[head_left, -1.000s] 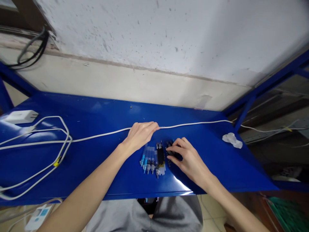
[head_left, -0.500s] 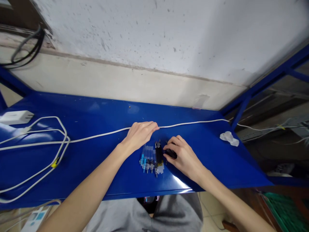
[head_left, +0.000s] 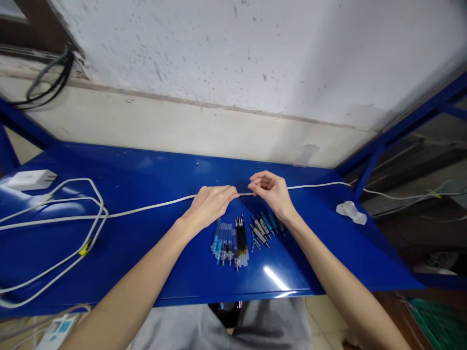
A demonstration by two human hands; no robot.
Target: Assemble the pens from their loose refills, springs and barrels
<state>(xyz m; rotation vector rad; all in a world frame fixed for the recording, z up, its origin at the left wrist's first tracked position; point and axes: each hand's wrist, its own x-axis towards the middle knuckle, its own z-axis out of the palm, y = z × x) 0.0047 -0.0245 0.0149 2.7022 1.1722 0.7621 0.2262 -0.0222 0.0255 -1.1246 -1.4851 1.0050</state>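
Note:
My left hand (head_left: 215, 201) lies over the white cable (head_left: 153, 206), thumb and fingers pinched together. What they hold is hidden. Facing it, my right hand (head_left: 272, 192) pinches with thumb and forefinger. A thin pale length shows between both hands' fingertips, in line with the cable; I cannot tell whether it is the cable or a separate part. Below my hands lie pen parts: clear barrels (head_left: 224, 238), dark refills (head_left: 241, 238) with pale ends, grey and black pen pieces (head_left: 260, 231), blue pen pieces (head_left: 269, 222) and small springs (head_left: 255, 243).
Everything lies on a blue metal shelf (head_left: 160, 257) against a wall. A white power adapter (head_left: 32, 180) and looped cable are at the left. Crumpled white plastic (head_left: 350, 212) lies at the right. A blue post (head_left: 368, 167) rises at the right end.
My right hand has moved up and left from the pen pieces to near my left fingertips, uncovering the grey and blue pieces. My left hand has stayed over the cable.

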